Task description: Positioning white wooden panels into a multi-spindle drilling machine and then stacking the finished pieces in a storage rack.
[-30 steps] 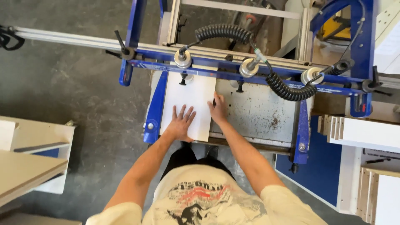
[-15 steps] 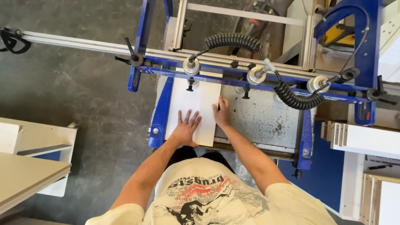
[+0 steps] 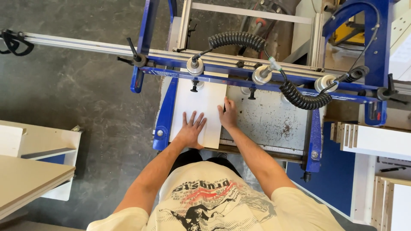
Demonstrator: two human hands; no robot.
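Note:
A white rectangular panel (image 3: 199, 104) lies flat on the left part of a blue-framed machine's grey metal table (image 3: 274, 122). My left hand (image 3: 191, 129) rests flat on the panel's near end with fingers spread. My right hand (image 3: 228, 114) presses against the panel's right edge, fingers along it. The panel's far end sits under a round clamp cylinder (image 3: 195, 66) on the blue crossbar (image 3: 239, 75).
Two more clamp cylinders (image 3: 261, 75) (image 3: 326, 83) and a black coiled hose (image 3: 299, 98) hang from the crossbar. A long aluminium rail (image 3: 72, 44) runs left. Stacked white panels (image 3: 376, 139) stand at right; boards on a cart (image 3: 30, 179) at left.
The view has shifted slightly; both hands stay on the white panel in nearly the same place, and the panel looks pushed a little farther under the clamp.

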